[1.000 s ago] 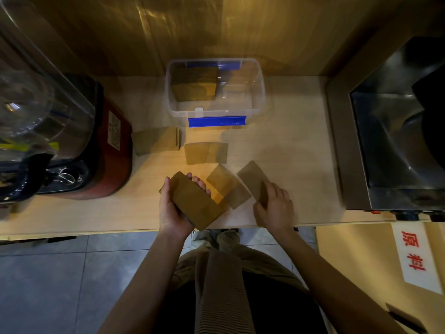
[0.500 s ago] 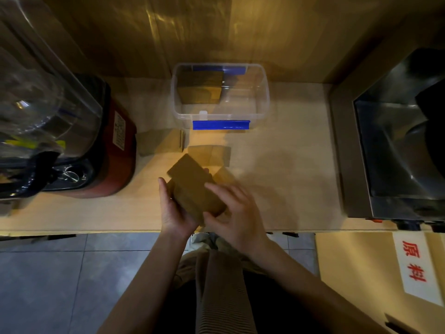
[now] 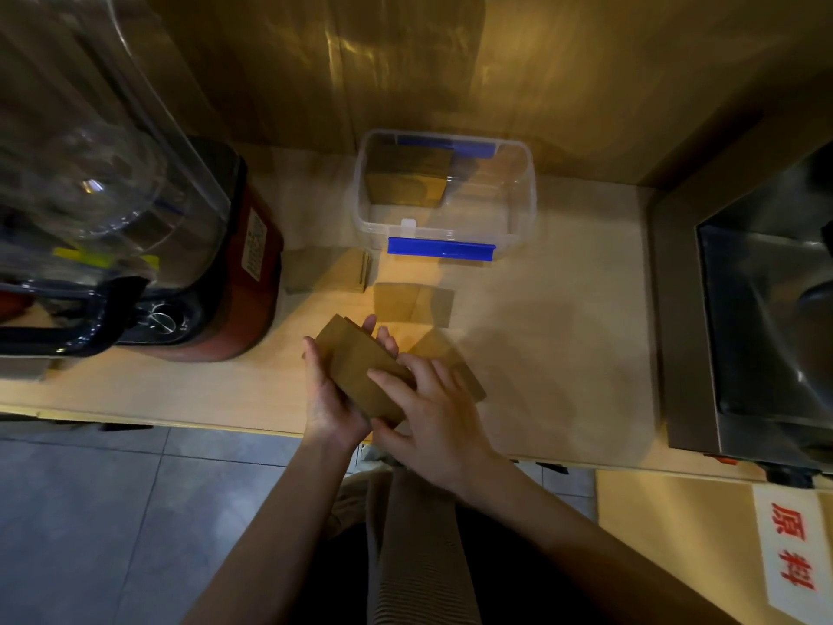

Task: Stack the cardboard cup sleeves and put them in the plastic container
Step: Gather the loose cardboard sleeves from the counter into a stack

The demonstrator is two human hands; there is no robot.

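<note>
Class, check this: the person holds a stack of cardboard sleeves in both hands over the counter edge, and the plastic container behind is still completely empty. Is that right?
Not quite. The head view shows the plastic container already has cardboard sleeves in its left part, so it is not empty. The rest holds: the left hand and right hand hold the stack over the counter edge.

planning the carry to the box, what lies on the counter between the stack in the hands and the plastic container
In the head view, a flat loose sleeve lies on the counter between the held stack and the plastic container; around it the wood is bare.
</note>
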